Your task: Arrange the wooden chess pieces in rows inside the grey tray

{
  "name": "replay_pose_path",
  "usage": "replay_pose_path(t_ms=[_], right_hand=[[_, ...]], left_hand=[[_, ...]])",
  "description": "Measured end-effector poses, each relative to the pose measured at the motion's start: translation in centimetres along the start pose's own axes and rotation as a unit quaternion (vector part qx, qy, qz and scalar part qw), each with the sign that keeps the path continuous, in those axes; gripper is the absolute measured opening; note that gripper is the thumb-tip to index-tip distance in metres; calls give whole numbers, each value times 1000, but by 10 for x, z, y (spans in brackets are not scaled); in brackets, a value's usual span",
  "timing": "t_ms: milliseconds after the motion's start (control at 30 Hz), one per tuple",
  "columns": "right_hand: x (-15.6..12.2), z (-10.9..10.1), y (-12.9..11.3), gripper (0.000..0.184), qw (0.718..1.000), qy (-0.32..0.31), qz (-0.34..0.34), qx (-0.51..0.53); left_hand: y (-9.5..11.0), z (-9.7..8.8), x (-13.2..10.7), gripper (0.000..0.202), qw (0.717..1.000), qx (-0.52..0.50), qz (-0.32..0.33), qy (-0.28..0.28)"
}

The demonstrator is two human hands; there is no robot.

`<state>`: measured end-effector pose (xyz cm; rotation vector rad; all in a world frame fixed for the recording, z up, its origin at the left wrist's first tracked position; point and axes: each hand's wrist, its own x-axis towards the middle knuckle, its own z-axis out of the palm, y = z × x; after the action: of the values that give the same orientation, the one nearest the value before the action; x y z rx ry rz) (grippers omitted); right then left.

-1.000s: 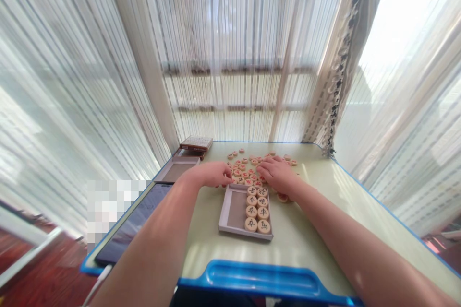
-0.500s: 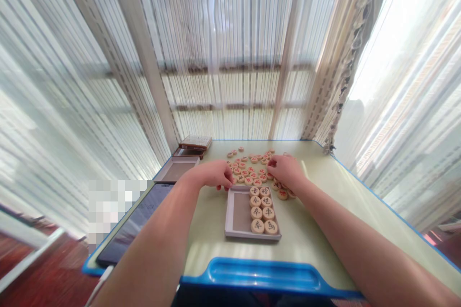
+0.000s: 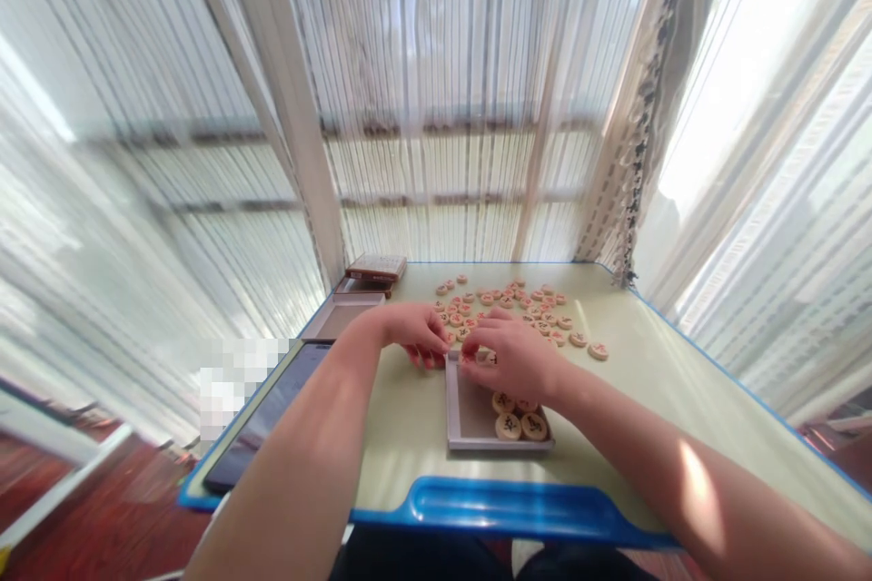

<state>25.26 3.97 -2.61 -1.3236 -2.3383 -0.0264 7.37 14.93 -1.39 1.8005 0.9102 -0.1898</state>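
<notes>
A shallow, light-coloured open box [image 3: 500, 446] lies on the table, with Chinese chess pieces [image 3: 508, 426] in its right part. At the far left corner of the box is my left hand [image 3: 419, 336], its fingers curled and their tips against the rim. My right hand [image 3: 510, 352] reaches over the box's far end, thumb and fingers closed round one round wooden chess piece [image 3: 464, 360]. It hides part of the pieces underneath. Beyond both hands, loose chess pieces [image 3: 546, 327] with red or dark characters are scattered on the table.
A second shallow tray [image 3: 341, 318] lies at the far left, near stacked boxes [image 3: 376, 268]. A tablet or large phone [image 3: 272, 418] rests along the left edge. The table [image 3: 633, 418] has a blue rim with a moulded groove [image 3: 510, 504] in front. Striped curtains [image 3: 436, 182] hang behind.
My right hand has come left and nearer, from the loose pieces to above the box. My left hand stays at the box corner. The view has shifted slightly.
</notes>
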Motion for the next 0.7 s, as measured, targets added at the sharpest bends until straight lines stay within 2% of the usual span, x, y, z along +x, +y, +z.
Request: replay_pose_path(t_ms=[100, 300, 467, 700], right_hand=[[1, 4, -6, 20, 999, -40, -7, -17], [2, 8, -8, 28, 995, -74, 1, -71], [-1, 8, -4, 21, 995, -71, -8, -67], [2, 11, -2, 28, 996, -56, 3, -67]], left_hand=[[-4, -1, 3, 19, 1000, -24, 9, -11], [-6, 0, 8, 16, 999, -32, 17, -9], [-8, -2, 9, 18, 999, -31, 12, -7], [-9, -2, 9, 20, 999, -25, 19, -7]])
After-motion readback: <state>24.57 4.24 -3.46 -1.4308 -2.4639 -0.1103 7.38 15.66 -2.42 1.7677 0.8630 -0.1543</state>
